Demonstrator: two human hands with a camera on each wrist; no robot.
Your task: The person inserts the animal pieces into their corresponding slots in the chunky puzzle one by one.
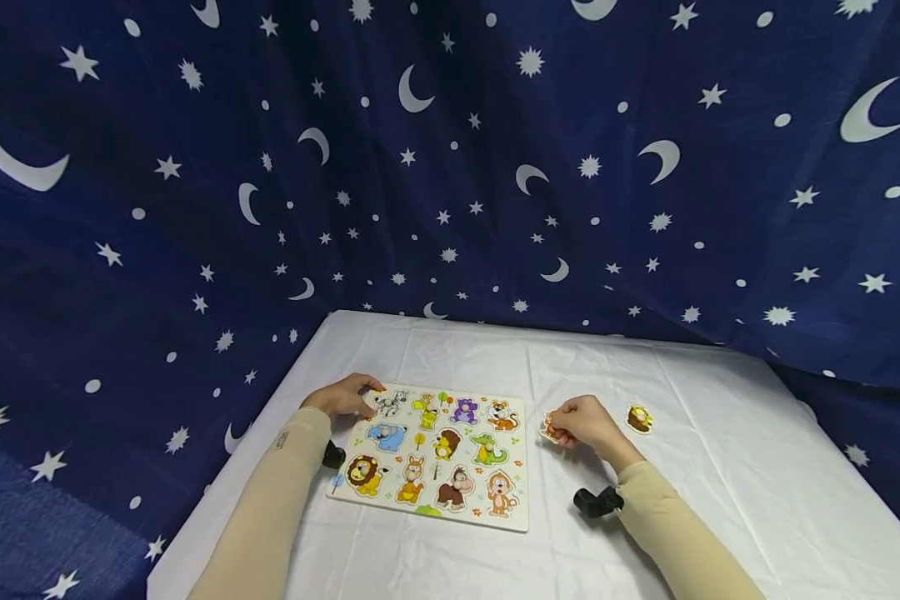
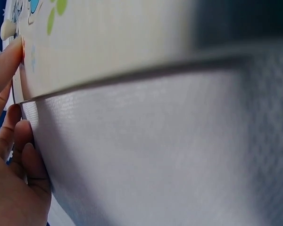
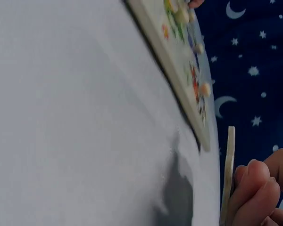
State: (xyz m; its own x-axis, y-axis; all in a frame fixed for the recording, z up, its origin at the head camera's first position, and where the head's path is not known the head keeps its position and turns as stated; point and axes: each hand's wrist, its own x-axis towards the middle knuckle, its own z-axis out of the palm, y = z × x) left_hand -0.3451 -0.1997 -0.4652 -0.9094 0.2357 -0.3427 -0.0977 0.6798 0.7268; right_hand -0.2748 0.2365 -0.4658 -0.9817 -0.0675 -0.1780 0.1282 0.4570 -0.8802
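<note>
A wooden animal puzzle board (image 1: 429,511) lies on the white cloth in the head view. My left hand (image 1: 342,395) grips its far left corner; in the left wrist view the thumb (image 2: 8,66) presses on top and the other fingers curl at the edge. To the right of the board, my right hand (image 1: 588,423) pinches a small orange-brown puzzle piece (image 1: 547,427). Seen edge-on in the right wrist view, that piece (image 3: 228,174) stands upright and apart from the board; its picture is mostly hidden by the fingers. Another puzzle piece (image 1: 639,419), brown and yellow, lies beyond the right hand.
Round knobs (image 3: 205,89) stick up from animals on the board. White cloth (image 1: 450,350) covers the table, and a dark blue curtain (image 1: 480,183) with moons and stars hangs behind and at the sides. A black wrist device (image 1: 598,502) sits by the right wrist.
</note>
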